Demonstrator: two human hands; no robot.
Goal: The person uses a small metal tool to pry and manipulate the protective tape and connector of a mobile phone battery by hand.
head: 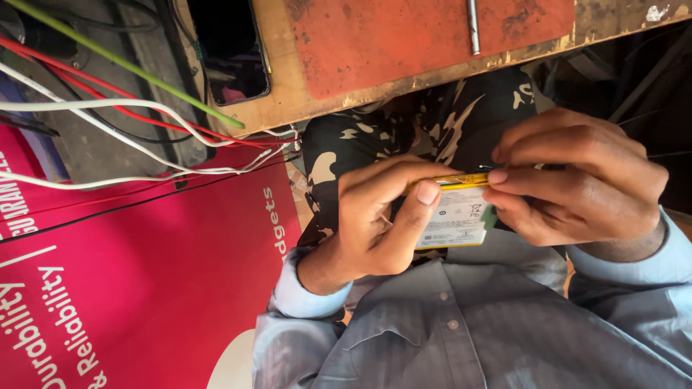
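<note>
the flat battery [455, 216] is white with a yellow edge. the shirt [461, 331] is pale blue, the trousers [432, 119] black with cream splashes. the counter [404, 43] carries an orange-red mat [404, 36].

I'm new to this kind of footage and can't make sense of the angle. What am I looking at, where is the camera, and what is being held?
There is no machine here: these are a person's two bare hands, filmed by a camera worn on the head, looking down over a blue shirt. The left hand and the right hand both hold a flat white battery pack with a yellow edge, over the lap. The right fingertips pinch its yellow top edge. Above is a worn wooden bench with a red mat, a dark phone and a thin metal tool. Coloured wires trail off it at the left, above a red printed panel.
</note>
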